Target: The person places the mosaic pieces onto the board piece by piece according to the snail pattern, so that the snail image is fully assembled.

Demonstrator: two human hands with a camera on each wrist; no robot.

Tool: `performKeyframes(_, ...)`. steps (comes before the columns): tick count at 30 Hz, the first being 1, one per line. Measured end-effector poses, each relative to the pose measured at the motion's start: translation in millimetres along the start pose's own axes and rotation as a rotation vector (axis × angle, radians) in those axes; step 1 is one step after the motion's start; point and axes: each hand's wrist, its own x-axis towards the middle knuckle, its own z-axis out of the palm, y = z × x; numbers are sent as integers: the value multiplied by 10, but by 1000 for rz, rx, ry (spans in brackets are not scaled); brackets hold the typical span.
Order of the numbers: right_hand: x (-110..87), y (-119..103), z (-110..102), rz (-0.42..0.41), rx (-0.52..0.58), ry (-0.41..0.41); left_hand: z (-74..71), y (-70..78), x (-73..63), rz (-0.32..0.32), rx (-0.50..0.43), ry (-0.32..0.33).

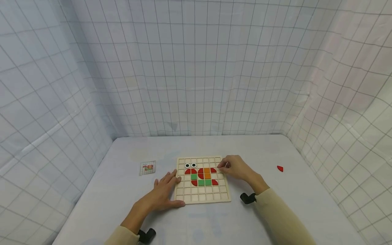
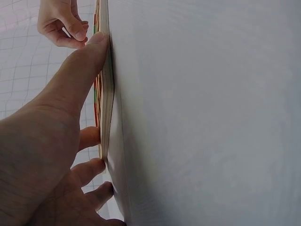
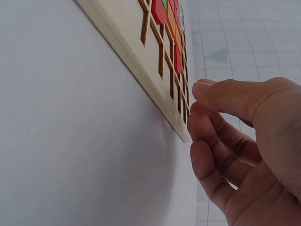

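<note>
A square wooden grid board (image 1: 202, 197) lies on the table, with red, green and orange tiles (image 1: 207, 176) and two eye tiles (image 1: 190, 165) set in its cells. My left hand (image 1: 163, 194) rests spread at the board's left side, its thumb along the near edge and its fingertips at the left edge. Over the board's right edge, my right hand (image 1: 235, 166) has thumb and index finger pinched together. A bit of red, a small tile (image 3: 199, 108), shows between those fingertips in the right wrist view; its shape is mostly hidden.
A small pattern card (image 1: 148, 167) with a coloured picture lies left of the board. One loose red quarter-round tile (image 1: 280, 168) is on the white table (image 1: 257, 149) to the right. White gridded curtains (image 1: 196, 68) enclose the back and sides.
</note>
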Motion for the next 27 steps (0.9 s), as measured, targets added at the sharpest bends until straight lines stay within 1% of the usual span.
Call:
performKeyframes(6,-132,141,-124,23,-37,50,-18,2,14,8,9,0)
performKeyframes(15,-427,422,-360,82,-61,109,-4,11,15,-4,1,-2)
performKeyframes(22,-680,663,-563,74,-64,196,-3,3,16,-7,9,-12)
performKeyframes(27,-870,805,-693,98,-75,238,-8,-2,21,-4,9,-17)
